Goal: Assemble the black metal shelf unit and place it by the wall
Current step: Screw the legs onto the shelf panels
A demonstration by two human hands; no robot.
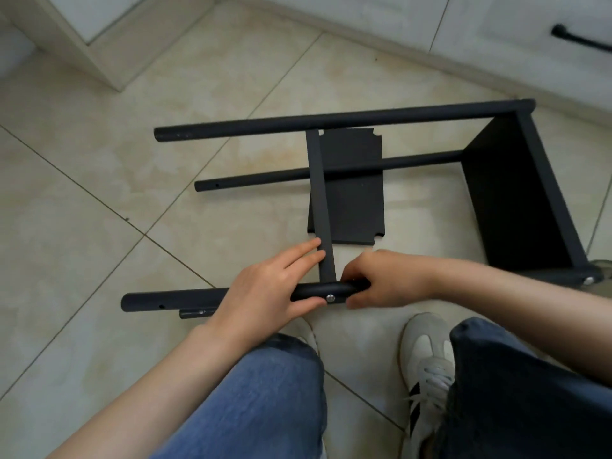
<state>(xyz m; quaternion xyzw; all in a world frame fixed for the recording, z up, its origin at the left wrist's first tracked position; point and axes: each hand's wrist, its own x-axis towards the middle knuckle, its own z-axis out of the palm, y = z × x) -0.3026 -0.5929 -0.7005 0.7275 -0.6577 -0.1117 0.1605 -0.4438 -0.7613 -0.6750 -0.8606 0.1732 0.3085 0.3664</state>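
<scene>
Black metal shelf unit (331, 122): part-built, lying on its side on the tile floor (99, 193), with its tubes running from 9 o'clock to 3 o'clock.
Near tube (172, 298): the one closest to the person, at 6 o'clock of the frame, with a silver screw head (330, 297) facing the camera between the two hands.
Left hand (265, 289): laid over the near tube with the thumb against its near side, clasping it. The fingers are straight and reach toward 12 o'clock, and their tips touch the crossbar (319, 193).
Right hand (387, 279): fingers curled over the near tube just at 3 o'clock of the screw head, thumb beneath, grasping it.
Crossbar: flat black strip running from the near tube up to the far tube.
End shelf (506, 200): black panel fixed between the tubes at 3 o'clock, with a second screw head (588, 280) at its near corner.
Loose panel (354, 200): black sheet with notched corners, flat on the floor under the frame at centre.
Short black piece (195, 313): on the floor just beside the near tube at 7 o'clock, partly hidden by the left wrist.
Cabinet (496, 28): white fronts at 1 o'clock, carrying a black bar handle (579, 41).
Person: blue jeans (265, 392) and a white sneaker (427, 356) with black stripes at 5 o'clock.
</scene>
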